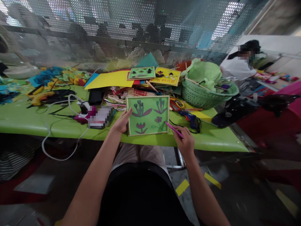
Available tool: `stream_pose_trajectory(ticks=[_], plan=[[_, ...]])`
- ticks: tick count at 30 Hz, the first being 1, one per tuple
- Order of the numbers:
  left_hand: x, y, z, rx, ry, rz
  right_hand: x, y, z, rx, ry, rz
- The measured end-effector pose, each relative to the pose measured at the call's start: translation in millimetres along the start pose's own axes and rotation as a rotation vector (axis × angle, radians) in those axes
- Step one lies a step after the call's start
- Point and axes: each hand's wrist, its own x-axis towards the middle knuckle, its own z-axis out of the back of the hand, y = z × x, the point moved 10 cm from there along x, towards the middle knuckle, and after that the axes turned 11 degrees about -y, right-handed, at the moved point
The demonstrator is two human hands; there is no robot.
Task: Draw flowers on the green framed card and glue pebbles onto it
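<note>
Contains green paper point(204, 73) in basket point(199, 94). Shows purple flowers point(140, 126) on framed picture point(150, 121). Clasps edge in left hand point(123, 121), pinches pen point(174, 129) in right hand point(185, 139).

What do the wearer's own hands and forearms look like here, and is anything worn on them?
Both the left hand and right hand are ungloved. Wrists and visible forearms show no sleeve, watch or bracelet. The torso wears a plain black garment.

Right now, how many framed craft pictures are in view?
3: a green paper flower picture with pale edging, in the left hand; a green rectangular one and a yellow rectangular one side by side behind it. Others may be hidden.
</note>
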Motion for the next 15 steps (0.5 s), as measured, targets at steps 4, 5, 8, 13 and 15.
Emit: stream_pose_trajectory(ticks=[4,5,8,13,15], plan=[[0.4,0.4,1.5,-0.004,-0.011,-0.003,-0.5,-0.2,-0.5,0.006,0.008,0.005],[0.3,0.4,1.6,-0.005,-0.012,-0.003,-0.6,-0.3,-0.5,0.005,0.008,0.005],[-0.6,0.3,0.4,-0.01,-0.005,0.002,-0.3,1.0,-0.7,0.008,0.011,0.015],[-1.0,0.5,-0.3,-0.01,-0.002,0.013,1.3,4.2,0.3,0.017,0.003,0.026],[-0.2,1.6,0.6,-0.006,-0.003,0.019,1.3,4.4,0.5,0.018,0.005,0.024]])
